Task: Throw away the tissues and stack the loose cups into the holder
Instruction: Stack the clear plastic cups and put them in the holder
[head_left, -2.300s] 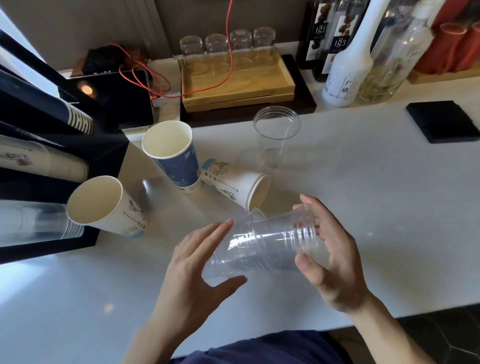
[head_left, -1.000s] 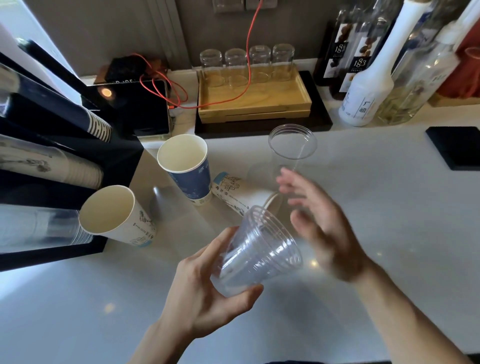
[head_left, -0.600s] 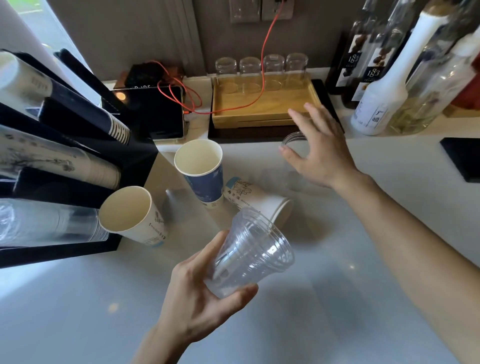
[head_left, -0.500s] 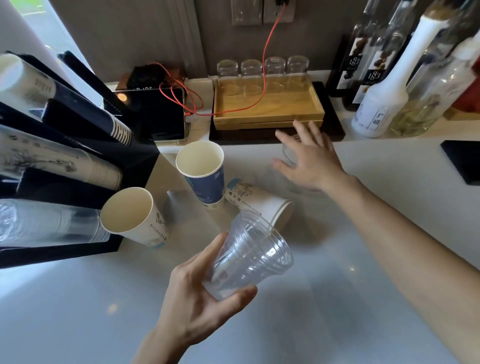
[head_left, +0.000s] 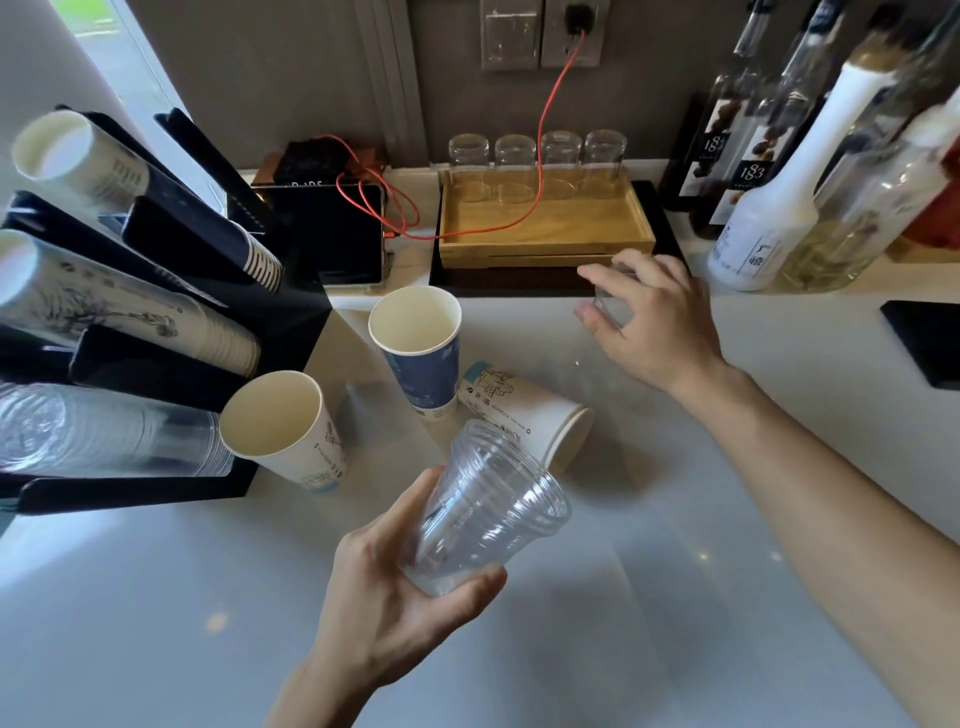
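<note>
Cups loose on the counter (head_left: 675, 597): nested clear cups (head_left: 483, 514) in your left hand (head_left: 395, 597), a lone clear cup (head_left: 613, 301) under your right hand (head_left: 649, 322), a blue paper cup (head_left: 421, 353) upright, a white paper cup (head_left: 280, 426) leaning by the holder (head_left: 156, 374), another white cup on its side (head_left: 524, 410). No tissues visible.

Risks: the lone clear cup is thin and light, so a hard squeeze could buckle it or shoot it toward the wooden tray (head_left: 545, 228) and the bottles (head_left: 769, 208). Your right forearm passes just above the tipped cup; drop the elbow and it rolls. The nested stack tilts mouth-up toward the right, pinched low near its base, so a sudden move could slip the inner cups out.

Hands: left is wrapped around the lower part of the clear stack, thumb on one side and fingers on the other, firmly holding. Right is half-curled over the lone clear cup, thumb and fingers on its sides; it looks like contact, but the palm hides most of the cup, so full grip is uncertain.
</note>
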